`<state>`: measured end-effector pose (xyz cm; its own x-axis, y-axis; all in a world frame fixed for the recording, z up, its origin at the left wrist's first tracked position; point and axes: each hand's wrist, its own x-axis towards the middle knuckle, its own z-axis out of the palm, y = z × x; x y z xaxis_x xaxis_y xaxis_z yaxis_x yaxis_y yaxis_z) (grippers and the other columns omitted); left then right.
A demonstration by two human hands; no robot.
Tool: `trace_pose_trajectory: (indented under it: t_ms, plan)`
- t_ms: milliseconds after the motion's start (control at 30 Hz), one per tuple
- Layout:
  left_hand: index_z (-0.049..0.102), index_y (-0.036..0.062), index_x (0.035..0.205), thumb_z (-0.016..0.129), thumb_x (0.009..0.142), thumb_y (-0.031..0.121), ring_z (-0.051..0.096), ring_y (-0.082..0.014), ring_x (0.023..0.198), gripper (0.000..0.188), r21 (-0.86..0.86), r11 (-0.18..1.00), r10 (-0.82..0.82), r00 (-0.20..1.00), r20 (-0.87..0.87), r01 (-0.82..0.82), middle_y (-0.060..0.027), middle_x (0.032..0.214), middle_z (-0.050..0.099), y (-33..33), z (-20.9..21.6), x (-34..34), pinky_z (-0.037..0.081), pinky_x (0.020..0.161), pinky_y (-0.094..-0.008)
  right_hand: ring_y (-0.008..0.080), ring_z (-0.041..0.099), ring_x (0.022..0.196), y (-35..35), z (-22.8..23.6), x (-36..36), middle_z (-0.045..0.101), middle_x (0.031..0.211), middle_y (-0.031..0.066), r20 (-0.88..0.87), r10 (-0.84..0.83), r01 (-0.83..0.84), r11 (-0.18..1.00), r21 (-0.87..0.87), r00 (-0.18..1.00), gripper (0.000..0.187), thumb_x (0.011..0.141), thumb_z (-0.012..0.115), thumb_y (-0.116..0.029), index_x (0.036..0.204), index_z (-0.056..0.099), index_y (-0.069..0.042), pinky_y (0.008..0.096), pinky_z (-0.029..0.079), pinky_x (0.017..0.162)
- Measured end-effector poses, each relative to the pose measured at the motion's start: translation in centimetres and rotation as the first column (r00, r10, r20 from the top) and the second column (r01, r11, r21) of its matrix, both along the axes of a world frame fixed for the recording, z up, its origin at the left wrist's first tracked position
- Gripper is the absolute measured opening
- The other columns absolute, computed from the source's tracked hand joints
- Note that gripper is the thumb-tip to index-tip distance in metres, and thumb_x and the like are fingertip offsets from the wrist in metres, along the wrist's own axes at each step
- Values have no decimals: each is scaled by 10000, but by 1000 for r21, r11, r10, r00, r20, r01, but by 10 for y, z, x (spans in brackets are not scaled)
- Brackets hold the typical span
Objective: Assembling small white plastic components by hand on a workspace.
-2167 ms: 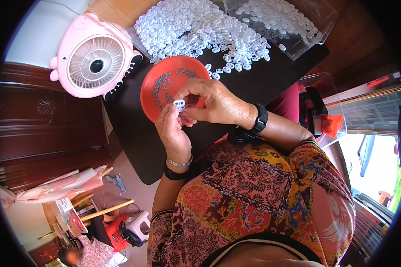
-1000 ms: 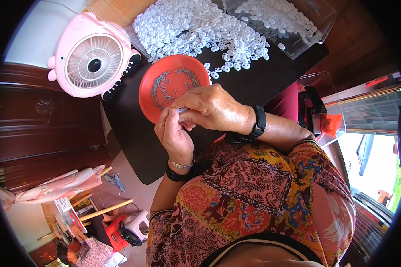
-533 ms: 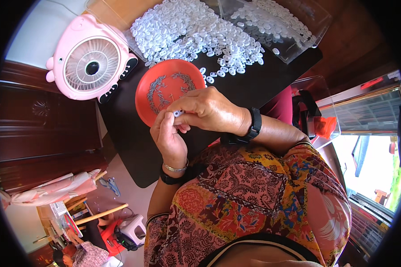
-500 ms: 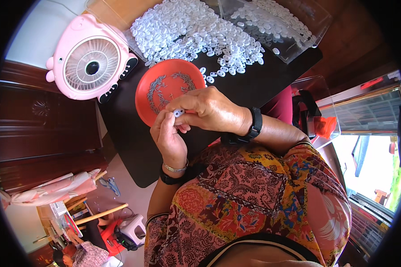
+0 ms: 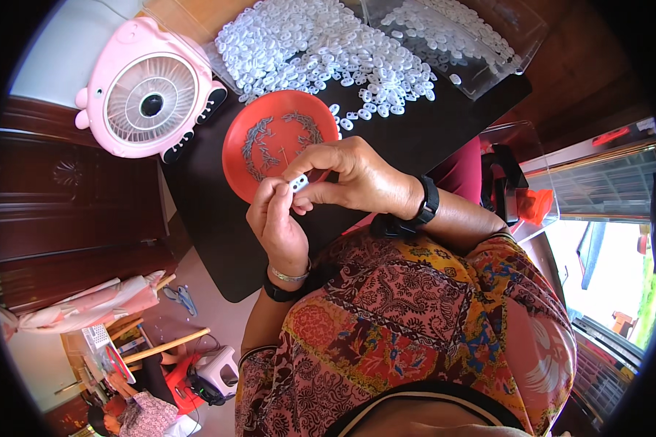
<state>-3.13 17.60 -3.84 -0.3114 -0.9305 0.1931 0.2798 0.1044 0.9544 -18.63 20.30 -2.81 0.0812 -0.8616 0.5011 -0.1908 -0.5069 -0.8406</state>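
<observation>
The left hand [image 5: 278, 227] and right hand [image 5: 363, 178] are pinching a white two-holed piece [image 5: 299, 183] by the near edge of the red dish [image 5: 233, 158]; narrow grips, leaving the holes uncovered, are probably steadying it well.

Fingertips of the left hand [image 5: 278, 224] and right hand [image 5: 375, 178] partly cover the white piece [image 5: 299, 183]; both hands hide the red plate [image 5: 280, 104] from 4 to 6 o'clock. Grey slivers [image 5: 256, 138] there are too small to count. Cropped: clear box [image 5: 484, 84], 1 o'clock; second person [image 5: 149, 415], 7 o'clock.
</observation>
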Motion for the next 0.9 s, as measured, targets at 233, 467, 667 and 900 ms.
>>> trace_pose_trajectory:
  t_ms: [233, 467, 667, 900]
  plan:
    - [542, -22, 790, 493, 912, 106, 458, -83, 573, 184, -123, 992, 27, 999, 34, -23, -39, 671, 552, 2, 6, -2, 344, 544, -225, 146, 663, 851, -1, -6, -1, 683, 897, 40, 80, 16, -12, 999, -40, 997, 276, 724, 791, -91, 964, 661, -47, 267, 536, 702]
    - [539, -22, 794, 495, 905, 106, 434, -78, 564, 176, -110, 994, 6, 999, 36, -2, -28, 651, 531, 1, 4, -1, 330, 541, -228, 186, 670, 788, -1, -7, -2, 674, 871, 50, 46, -55, 59, 992, -107, 997, 262, 721, 797, -147, 933, 666, -68, 280, 536, 666]
    - [521, -10, 778, 505, 894, 103, 441, -79, 557, 162, -114, 993, 34, 997, 68, -26, -29, 626, 525, 2, 6, -1, 339, 539, -229, 207, 670, 783, -1, -6, -1, 673, 879, 59, 30, -38, 41, 993, -108, 999, 254, 720, 791, -142, 930, 669, -67, 289, 542, 656]
    - [514, -5, 751, 501, 898, 103, 447, -86, 562, 183, -115, 993, 2, 987, 163, 17, -27, 608, 506, 1, 9, -2, 350, 539, -237, 258, 660, 783, 5, -6, -5, 671, 851, 85, -80, -117, 100, 976, -192, 990, 243, 724, 775, -120, 919, 659, -34, 337, 526, 678]
